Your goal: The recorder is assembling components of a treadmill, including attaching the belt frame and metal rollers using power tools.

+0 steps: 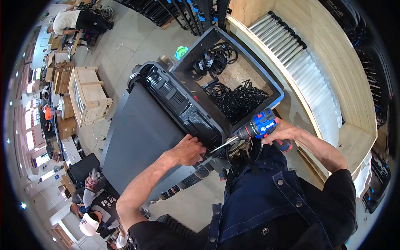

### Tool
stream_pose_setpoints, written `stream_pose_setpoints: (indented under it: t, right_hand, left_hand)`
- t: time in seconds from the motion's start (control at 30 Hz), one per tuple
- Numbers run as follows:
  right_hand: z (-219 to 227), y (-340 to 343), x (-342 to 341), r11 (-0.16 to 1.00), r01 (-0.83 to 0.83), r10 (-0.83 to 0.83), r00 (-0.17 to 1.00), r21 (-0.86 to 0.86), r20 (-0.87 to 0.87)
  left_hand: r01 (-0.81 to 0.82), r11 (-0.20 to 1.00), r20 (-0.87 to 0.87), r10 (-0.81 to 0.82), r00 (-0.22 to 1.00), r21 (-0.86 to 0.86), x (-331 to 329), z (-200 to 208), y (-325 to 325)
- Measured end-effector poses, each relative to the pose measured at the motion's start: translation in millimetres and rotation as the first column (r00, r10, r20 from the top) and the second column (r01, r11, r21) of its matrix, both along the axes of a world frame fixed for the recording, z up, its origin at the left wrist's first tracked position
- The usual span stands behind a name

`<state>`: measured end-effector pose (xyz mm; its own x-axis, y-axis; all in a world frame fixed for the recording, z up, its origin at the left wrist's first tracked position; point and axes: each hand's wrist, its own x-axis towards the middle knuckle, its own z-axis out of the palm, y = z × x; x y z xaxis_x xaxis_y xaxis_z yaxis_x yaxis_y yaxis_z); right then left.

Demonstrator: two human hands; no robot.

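Note:
My right hand (281, 130) grips a blue, black and red cordless drill (259, 125) by its handle. A long metal bit (225, 145) reaches left from its chuck toward the side edge of a treadmill. My left hand (188, 150) rests at that edge, beside the black running belt (143, 121). Its fingers are curled together close to the bit's tip; whatever they pinch is hidden. Beyond the hands lies the treadmill's black motor housing (177, 96), with its ribbed inside showing.
A blue-rimmed bin (257, 61) behind the housing holds black cable coils (214, 62) and a heap of small black parts (243, 100). At right, a plywood crate (350, 71) contains metal rollers (277, 37). Another wooden crate (89, 98) and several people are at left.

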<state>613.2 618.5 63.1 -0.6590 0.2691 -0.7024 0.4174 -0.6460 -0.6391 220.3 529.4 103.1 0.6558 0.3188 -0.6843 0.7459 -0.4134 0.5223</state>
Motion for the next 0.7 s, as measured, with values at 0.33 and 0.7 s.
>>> stream_pose_setpoints:
  t: [0.33,0.7]
  right_hand:
    - [5.5,22.0,-18.7,0.998,-0.059,0.06,0.995,0.013,-0.079]
    - [1.1,40.5,-38.5,0.981,-0.19,0.186,0.98,-0.045,-0.076]
  left_hand:
    - [-0.17,0.981,0.07,0.177,0.982,-0.095,0.4,2.4,3.0]
    - [-0.978,0.121,0.312,0.948,0.064,-0.169,-9.3,57.1,-15.3]
